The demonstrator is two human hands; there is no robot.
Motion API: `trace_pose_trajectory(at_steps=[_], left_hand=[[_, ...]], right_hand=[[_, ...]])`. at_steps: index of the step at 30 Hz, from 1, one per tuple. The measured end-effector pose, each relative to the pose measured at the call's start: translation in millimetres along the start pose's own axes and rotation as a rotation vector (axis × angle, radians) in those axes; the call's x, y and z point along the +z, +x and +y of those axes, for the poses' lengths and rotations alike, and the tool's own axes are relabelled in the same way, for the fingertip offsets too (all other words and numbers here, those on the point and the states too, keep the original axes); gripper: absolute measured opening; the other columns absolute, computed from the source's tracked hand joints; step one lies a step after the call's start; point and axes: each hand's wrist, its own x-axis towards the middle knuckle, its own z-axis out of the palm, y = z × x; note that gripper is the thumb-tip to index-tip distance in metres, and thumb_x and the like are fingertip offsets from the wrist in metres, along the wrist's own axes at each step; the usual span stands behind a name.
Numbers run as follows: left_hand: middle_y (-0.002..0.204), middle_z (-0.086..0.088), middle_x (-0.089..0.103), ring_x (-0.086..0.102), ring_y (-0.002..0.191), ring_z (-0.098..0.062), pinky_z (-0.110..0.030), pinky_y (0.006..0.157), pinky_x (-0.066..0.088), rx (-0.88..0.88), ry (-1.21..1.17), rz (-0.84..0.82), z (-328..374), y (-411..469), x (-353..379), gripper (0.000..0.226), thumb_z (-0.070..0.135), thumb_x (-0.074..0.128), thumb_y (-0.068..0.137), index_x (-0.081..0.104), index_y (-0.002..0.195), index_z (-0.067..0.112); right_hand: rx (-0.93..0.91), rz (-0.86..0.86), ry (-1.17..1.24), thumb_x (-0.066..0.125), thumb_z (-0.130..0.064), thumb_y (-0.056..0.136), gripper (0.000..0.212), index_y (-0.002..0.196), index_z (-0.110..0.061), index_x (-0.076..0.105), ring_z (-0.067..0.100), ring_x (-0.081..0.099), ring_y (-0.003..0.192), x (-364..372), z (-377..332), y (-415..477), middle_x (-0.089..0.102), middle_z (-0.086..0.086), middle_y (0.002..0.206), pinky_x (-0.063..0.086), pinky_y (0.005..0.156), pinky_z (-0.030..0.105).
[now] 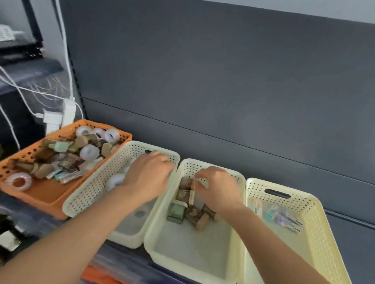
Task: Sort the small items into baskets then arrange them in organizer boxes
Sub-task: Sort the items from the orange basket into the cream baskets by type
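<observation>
We look down on a dark desk (354, 247) backed by a dark panel (233, 78), with four baskets in a row near its back edge. At the left end an orange basket (5, 166) holds a mixed heap of white tape rolls (89, 152), small brown and green boxes and flat packets. Just beside it, tilted against its rim, is the first cream basket (91, 190), with a white tape roll (115, 180) inside. The left hand (147, 174) hovers palm down over this basket, fingers bent towards its far wall; the picture is blurred there, so we cannot tell whether its grip holds anything. Touching it on the right is the middle cream basket (204, 279), where small boxes (183, 195) and a green tin (177, 211) lie in the far half. The right hand (219, 190) is above them, thumb and fingers curved together at a brown box; we cannot tell whether the grip has closed on it. The third cream basket (311, 220), towards the right end, holds flat packets (286, 218). White chargers and cables (52, 117) sit behind the orange basket at the back left corner
</observation>
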Motion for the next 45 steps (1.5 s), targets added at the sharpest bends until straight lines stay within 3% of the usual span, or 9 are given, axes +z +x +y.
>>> trace_pose_trajectory(at_steps=[6,10,15,21,26,30,33,39,45], left_hand=[[0.096,0.001,0.059,0.053,0.097,-0.022,-0.036,0.073,0.048,-0.202,0.098,-0.068,-103.7,-57.5,-18.3,0.017,0.014,0.049,0.086,0.065,0.093,0.018],[0.095,0.003,0.061,0.056,0.095,-0.020,-0.034,0.074,0.049,-0.272,0.101,-0.084,-171.3,-87.4,-23.4,0.021,0.020,0.049,0.088,0.067,0.098,0.023],[0.095,0.003,0.058,0.055,0.097,-0.019,-0.030,0.070,0.045,-0.330,0.157,-0.219,-244.8,-111.5,-20.9,0.016,0.019,0.052,0.086,0.067,0.091,0.022],[0.105,0.001,0.057,0.054,0.104,-0.022,-0.033,0.082,0.042,-0.318,0.228,-0.390,-294.0,-122.0,-11.9,0.026,0.009,0.051,0.084,0.064,0.102,0.021],[0.102,-0.004,0.060,0.057,0.098,-0.025,-0.035,0.076,0.048,-0.269,0.221,-0.427,-306.5,-116.6,-9.0,0.029,-0.002,0.051,0.082,0.065,0.101,0.014],[0.097,-0.002,0.059,0.059,0.089,-0.024,-0.035,0.068,0.050,-0.275,0.120,-0.388,-312.5,-115.3,-11.6,0.016,0.008,0.051,0.089,0.060,0.097,0.017],[0.099,0.003,0.060,0.059,0.088,-0.020,-0.037,0.070,0.053,-0.329,-0.053,-0.277,-314.6,-115.3,-13.5,0.015,0.021,0.049,0.092,0.061,0.102,0.023],[0.127,0.008,0.059,0.055,0.112,-0.012,-0.028,0.086,0.046,-0.403,-0.428,-0.167,-289.1,-91.5,-20.0,0.037,0.033,0.055,0.093,0.055,0.130,0.030],[0.116,0.012,0.061,0.054,0.101,-0.002,-0.015,0.076,0.038,-0.305,-0.711,-0.015,-218.7,-50.0,-27.4,0.032,0.024,0.064,0.088,0.062,0.120,0.025]], right_hand=[[-0.203,-0.117,0.049,0.056,-0.031,0.089,0.027,0.113,-0.026,0.066,0.019,0.054,0.112,53.9,-104.3,30.0,0.063,-0.002,0.117,0.047,0.088,0.033],[-0.276,-0.174,0.072,0.056,-0.032,0.090,0.026,0.113,-0.026,0.066,0.018,0.054,0.109,88.1,-168.9,55.1,0.063,-0.002,0.113,0.048,0.085,0.033],[-0.345,-0.233,0.021,0.053,-0.023,0.088,0.023,0.104,-0.018,0.068,0.025,0.058,0.099,127.4,-229.7,83.9,0.063,0.005,0.102,0.051,0.075,0.038],[-0.320,-0.343,-0.132,0.057,-0.025,0.086,0.040,0.126,-0.023,0.053,0.029,0.048,0.114,169.7,-266.0,115.4,0.053,0.006,0.120,0.050,0.085,0.041],[-0.254,-0.391,-0.237,0.059,-0.023,0.087,0.058,0.140,-0.026,0.036,0.031,0.045,0.117,194.4,-277.3,130.8,0.046,0.009,0.127,0.051,0.083,0.041],[-0.237,-0.320,-0.310,0.060,-0.020,0.087,0.056,0.139,-0.026,0.037,0.030,0.050,0.109,205.7,-280.3,135.2,0.046,0.010,0.124,0.049,0.074,0.038],[-0.214,-0.286,-0.216,0.063,-0.034,0.083,0.053,0.132,-0.027,0.045,0.029,0.052,0.107,203.9,-277.7,135.3,0.050,0.008,0.117,0.049,0.074,0.036],[-0.065,-0.083,0.074,0.063,-0.045,0.076,0.047,0.122,-0.032,0.058,0.022,0.056,0.102,162.2,-252.5,126.8,0.060,0.001,0.108,0.051,0.077,0.032],[0.102,0.092,0.144,0.065,-0.049,0.078,0.038,0.112,-0.032,0.059,0.014,0.059,0.086,109.0,-193.8,97.9,0.058,-0.007,0.094,0.045,0.067,0.027]])
